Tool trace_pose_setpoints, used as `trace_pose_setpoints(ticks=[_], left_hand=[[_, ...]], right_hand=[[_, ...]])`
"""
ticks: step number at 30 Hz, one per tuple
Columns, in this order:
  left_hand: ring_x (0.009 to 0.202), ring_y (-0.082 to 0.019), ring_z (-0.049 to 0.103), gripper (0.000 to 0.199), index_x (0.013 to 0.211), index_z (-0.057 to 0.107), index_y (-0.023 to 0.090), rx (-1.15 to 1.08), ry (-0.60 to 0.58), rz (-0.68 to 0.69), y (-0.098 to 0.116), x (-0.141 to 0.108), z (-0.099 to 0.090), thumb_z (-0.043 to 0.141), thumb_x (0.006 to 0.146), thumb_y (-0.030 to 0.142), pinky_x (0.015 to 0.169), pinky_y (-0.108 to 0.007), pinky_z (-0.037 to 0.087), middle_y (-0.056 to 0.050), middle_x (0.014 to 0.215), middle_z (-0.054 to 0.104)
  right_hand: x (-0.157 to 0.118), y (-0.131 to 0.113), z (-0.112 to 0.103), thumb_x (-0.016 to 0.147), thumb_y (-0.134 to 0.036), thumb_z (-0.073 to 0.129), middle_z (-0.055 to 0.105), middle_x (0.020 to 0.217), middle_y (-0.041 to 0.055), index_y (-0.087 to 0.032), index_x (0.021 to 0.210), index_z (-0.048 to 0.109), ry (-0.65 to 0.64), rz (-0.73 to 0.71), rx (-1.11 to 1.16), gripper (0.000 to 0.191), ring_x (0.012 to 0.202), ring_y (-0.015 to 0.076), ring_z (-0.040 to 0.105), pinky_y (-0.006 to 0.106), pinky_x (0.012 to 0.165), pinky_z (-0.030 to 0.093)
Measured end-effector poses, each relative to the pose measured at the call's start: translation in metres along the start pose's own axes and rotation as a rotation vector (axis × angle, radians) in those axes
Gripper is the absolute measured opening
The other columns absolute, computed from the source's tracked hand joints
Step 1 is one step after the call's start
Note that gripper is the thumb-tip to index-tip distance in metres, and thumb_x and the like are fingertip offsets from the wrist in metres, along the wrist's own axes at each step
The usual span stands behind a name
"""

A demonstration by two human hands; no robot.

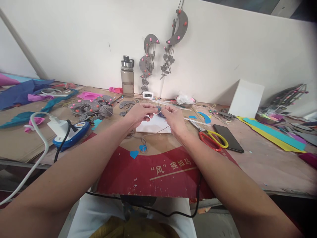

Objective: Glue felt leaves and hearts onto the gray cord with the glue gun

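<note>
My left hand and my right hand meet above a white sheet, fingertips pinched on a small blue-grey piece. The fingers partly cover it, so its exact shape is hidden. A strand of grey yarn trails from beneath my right hand down to the board. Close to the front lie a blue paper heart and a second blue heart with yarn curled over it. Right of my right hand are scissors with one red and one yellow handle loop.
A black phone lies beside the scissors. On the left are a blue power strip with a white plug, grey yarn pieces and coloured paper. A water bottle stands behind, near hanging grey moon ornaments.
</note>
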State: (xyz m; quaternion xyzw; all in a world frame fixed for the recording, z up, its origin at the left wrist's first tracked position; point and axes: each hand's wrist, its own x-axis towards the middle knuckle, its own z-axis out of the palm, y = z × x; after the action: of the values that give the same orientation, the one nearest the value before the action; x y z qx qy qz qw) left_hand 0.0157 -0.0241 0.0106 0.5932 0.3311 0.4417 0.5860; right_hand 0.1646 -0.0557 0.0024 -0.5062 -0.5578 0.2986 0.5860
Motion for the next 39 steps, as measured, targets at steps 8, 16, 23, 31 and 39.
trace_pose_setpoints(ticks=[8, 16, 23, 31, 39], left_hand=[[0.051, -0.006, 0.047, 0.009, 0.071, 0.067, 0.014, 0.289, 0.118, 0.160, 0.003, -0.004, 0.002, 0.068, 0.068, 0.022, 0.045, -0.020, 0.033, -0.001, 0.063, 0.059], [0.049, -0.006, 0.047, 0.007, 0.068, 0.066, 0.013, 0.349, 0.099, 0.153, 0.003, -0.001, 0.000, 0.066, 0.070, 0.020, 0.046, -0.020, 0.035, 0.000, 0.056, 0.057], [0.057, -0.008, 0.056, 0.018, 0.074, 0.070, 0.011, 0.156, -0.111, 0.015, 0.011, -0.001, -0.013, 0.073, 0.069, 0.029, 0.049, -0.020, 0.041, -0.005, 0.068, 0.064], [0.051, -0.008, 0.052, 0.006, 0.070, 0.069, 0.014, 0.351, -0.011, 0.125, 0.011, -0.004, -0.007, 0.069, 0.068, 0.019, 0.049, -0.020, 0.040, -0.002, 0.057, 0.061], [0.044, -0.006, 0.046, 0.011, 0.058, 0.063, 0.015, 0.457, 0.083, 0.122, 0.013, -0.006, -0.002, 0.062, 0.068, 0.013, 0.047, -0.019, 0.035, 0.002, 0.047, 0.054]], right_hand=[[-0.001, 0.004, 0.000, 0.069, -0.034, 0.056, 0.054, 0.061, -0.0028, -0.018, 0.069, 0.060, -0.035, -0.081, -0.155, 0.016, 0.058, 0.0103, 0.042, 0.024, 0.058, 0.034], [0.002, 0.008, -0.001, 0.070, -0.036, 0.057, 0.055, 0.062, -0.0019, -0.018, 0.071, 0.061, -0.032, -0.093, -0.190, 0.019, 0.059, 0.0107, 0.043, 0.024, 0.057, 0.034], [0.003, 0.008, -0.003, 0.070, -0.037, 0.057, 0.057, 0.066, -0.0015, -0.017, 0.072, 0.061, -0.090, -0.039, -0.149, 0.021, 0.059, 0.0098, 0.044, 0.023, 0.056, 0.034], [-0.001, 0.005, -0.003, 0.071, -0.034, 0.056, 0.054, 0.061, -0.0028, -0.018, 0.069, 0.061, -0.094, -0.091, -0.251, 0.017, 0.057, 0.0096, 0.043, 0.023, 0.055, 0.033], [0.004, 0.012, -0.003, 0.074, -0.045, 0.057, 0.052, 0.061, -0.0028, -0.017, 0.076, 0.065, -0.160, -0.061, -0.142, 0.029, 0.053, 0.0091, 0.037, 0.024, 0.051, 0.029]])
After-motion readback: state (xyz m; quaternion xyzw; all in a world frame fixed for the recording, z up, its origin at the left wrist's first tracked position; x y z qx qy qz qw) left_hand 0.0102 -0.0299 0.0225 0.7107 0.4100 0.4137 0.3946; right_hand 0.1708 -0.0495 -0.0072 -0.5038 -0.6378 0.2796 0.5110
